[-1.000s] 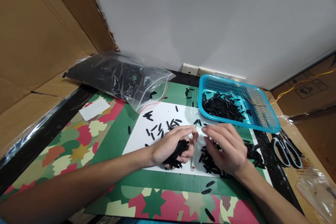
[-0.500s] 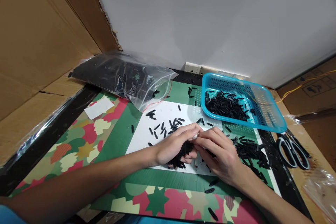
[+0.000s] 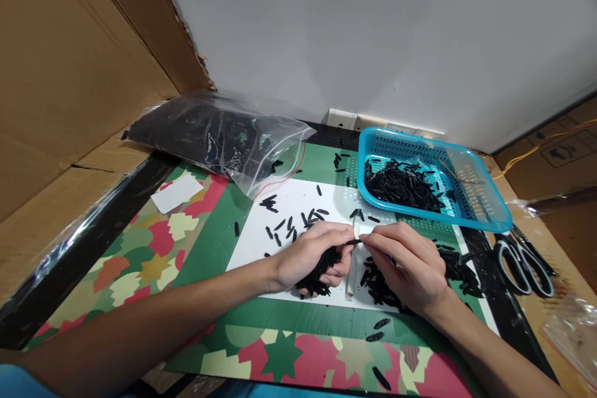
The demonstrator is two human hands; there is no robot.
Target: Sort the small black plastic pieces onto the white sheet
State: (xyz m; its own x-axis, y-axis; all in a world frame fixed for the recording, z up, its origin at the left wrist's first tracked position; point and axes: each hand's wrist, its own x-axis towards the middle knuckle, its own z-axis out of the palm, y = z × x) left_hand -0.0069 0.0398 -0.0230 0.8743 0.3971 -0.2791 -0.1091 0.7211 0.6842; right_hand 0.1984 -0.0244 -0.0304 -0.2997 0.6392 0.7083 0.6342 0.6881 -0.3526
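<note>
My left hand (image 3: 317, 252) is closed around a bunch of small black strips (image 3: 318, 273), whose ends stick out below the palm. Between its thumb and forefinger juts a single black strip (image 3: 353, 242). The fingertips of my right hand (image 3: 405, 261) are pinched together at the other end of that strip. Beneath the hands a slim whitish stick (image 3: 352, 277) lies on a white sheet (image 3: 252, 242). Loose black strips are scattered left of the stick, and a pile of them (image 3: 380, 286) is partly hidden under my right hand.
A blue plastic basket (image 3: 485, 199) with black strips stands at the back right. Scissors (image 3: 525, 267) lie to its front right. A zip bag (image 3: 209, 137) of dark material rests at the back left, near a white paper slip (image 3: 177, 194). Cardboard (image 3: 69, 74) borders the left.
My right hand has shifted slightly right, away from the left hand. A black strip now shows between the fingertips, and more of the whitish stick is uncovered.
</note>
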